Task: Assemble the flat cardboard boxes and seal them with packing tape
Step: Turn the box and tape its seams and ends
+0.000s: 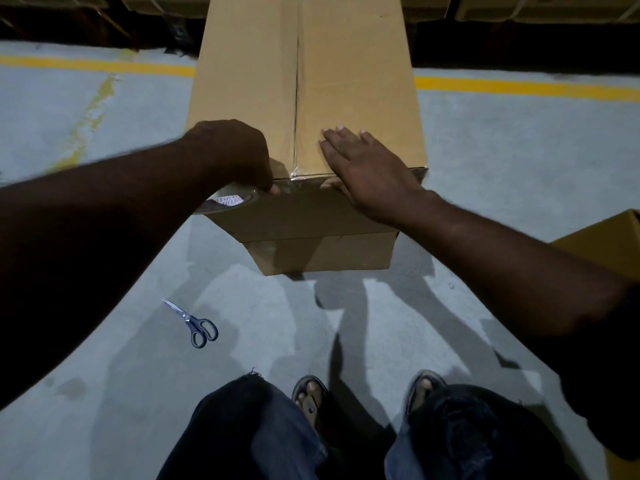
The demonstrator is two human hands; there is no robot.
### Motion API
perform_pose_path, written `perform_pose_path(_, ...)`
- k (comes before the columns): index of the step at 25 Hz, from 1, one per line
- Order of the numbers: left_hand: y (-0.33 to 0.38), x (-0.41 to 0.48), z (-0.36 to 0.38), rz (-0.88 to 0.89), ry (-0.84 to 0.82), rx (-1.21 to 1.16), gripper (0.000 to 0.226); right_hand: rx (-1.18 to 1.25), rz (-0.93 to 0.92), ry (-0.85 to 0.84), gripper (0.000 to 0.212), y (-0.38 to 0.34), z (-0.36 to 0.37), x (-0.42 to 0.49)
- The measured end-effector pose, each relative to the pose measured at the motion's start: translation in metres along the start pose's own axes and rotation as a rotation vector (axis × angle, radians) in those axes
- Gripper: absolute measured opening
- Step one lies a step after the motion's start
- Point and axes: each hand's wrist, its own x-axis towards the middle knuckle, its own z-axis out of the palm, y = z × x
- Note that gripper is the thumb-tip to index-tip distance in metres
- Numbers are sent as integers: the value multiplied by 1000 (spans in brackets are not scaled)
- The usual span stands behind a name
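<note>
Cardboard box (346, 81) lies on the floor (502, 174), long axis near to far, its top seam (296, 81) between the hands. The right hand (363, 168) presses flat, fingers straight, on the near edge; the left hand (232, 154) grips the tape roll (250, 195) just left of the seam. The roll's red print (227, 200) is unreadable.

A long cardboard box (346, 81), stacked on a lower box (322, 252), blocks the centre. The left hand (232, 150), gripping a tape roll (232, 199), and the flat right hand (367, 168) occupy its near edge. Floor (502, 161) on both sides is open; scissors (192, 323) lie front left, another box (609, 237) far right.
</note>
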Motion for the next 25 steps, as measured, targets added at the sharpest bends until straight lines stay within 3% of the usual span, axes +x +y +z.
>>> perform_pose_path(3,-12,-3,-1,40,-51,-7,74,-16,15,9,65,-1,5,-2)
perform_pose_path(8,-39,-32,-11,175,-42,-154,57,-30,30,26,63,-1,9,-2)
perform_pose_path(11,-54,-48,-11,231,-18,-126,61,-29,31,21,63,-1,8,-3)
perform_pose_path(14,-82,-57,-13,164,-20,-92,74,-22,38,20,62,2,7,-6)
perform_pose_path(18,-105,-56,-7,23,-79,-171,62,-2,45,21,61,7,6,-9)
perform_pose_path(25,-96,-23,3,-134,-34,-49,71,12,36,41,62,9,9,-9)
